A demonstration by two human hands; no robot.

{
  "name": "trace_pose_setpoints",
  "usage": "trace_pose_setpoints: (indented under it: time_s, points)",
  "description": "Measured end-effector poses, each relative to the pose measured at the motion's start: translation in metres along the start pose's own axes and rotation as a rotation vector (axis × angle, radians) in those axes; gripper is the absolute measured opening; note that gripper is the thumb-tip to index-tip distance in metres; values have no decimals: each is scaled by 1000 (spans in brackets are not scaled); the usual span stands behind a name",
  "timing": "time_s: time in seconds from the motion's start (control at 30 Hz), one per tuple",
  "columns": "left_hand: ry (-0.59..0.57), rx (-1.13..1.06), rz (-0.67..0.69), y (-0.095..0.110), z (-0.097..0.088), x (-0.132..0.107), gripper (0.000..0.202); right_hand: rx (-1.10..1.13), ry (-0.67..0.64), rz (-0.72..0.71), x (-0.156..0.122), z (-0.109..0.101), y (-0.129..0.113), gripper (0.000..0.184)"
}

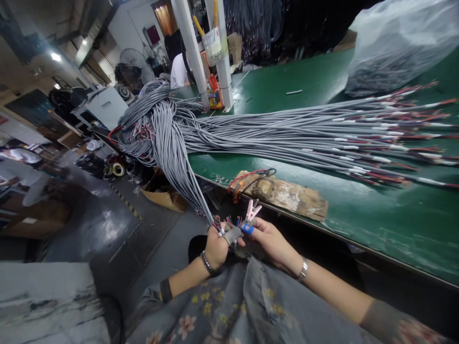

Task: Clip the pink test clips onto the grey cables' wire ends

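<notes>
Low in front of my body, my left hand [217, 248] is closed around the ends of several grey cables [201, 198], with a grey wrap on the thumb. Thin coloured wire ends [233, 221] fan out above that thumb. My right hand [270, 240] meets it from the right, fingers pinched close to the wires; blue tape [247, 228] wraps one finger. What sits between those fingertips is hidden. A pale pink clothespin [252, 210] sticks up just beyond them, and whether the hand touches it I cannot tell. The grey cables run up to a large looped bundle [158, 114] on the bench.
Across the green bench [358, 205] lie long grey cables [272, 131] with stripped ends at right. A worn wooden block [287, 193] with red and black leads sits at the near edge. Behind are a white post [191, 48] and a clear plastic bag [401, 52]. People work farther off.
</notes>
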State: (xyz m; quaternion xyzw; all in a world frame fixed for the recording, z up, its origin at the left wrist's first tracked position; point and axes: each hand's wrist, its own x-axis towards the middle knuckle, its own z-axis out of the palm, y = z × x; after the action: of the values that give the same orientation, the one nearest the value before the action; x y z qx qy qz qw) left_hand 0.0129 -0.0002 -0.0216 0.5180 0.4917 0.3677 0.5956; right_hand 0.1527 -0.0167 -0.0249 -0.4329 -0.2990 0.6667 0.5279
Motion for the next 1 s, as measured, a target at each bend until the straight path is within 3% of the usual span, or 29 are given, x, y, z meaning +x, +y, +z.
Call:
trace_pose_setpoints:
  time_s: [0.13, 0.33, 0.7, 0.83, 1.0]
  points:
    - [74, -24, 2, 2, 2, 0, 42, 8, 10, 25, 0, 0, 1, 42]
    - [93, -37, 33, 4, 5, 0, 43, 11, -13, 73, -1, -3, 0, 48]
    - [-73, -18, 69, 0, 0, 0, 40, 90, -167, 102, 0, -1, -3, 37]
    - [-125, -81, 38, 4, -1, 1, 41, 210, -166, 109, 4, -1, 2, 35]
    - [-236, -93, -31, 13, -7, 3, 40, 304, -260, 157, 6, 2, 3, 33]
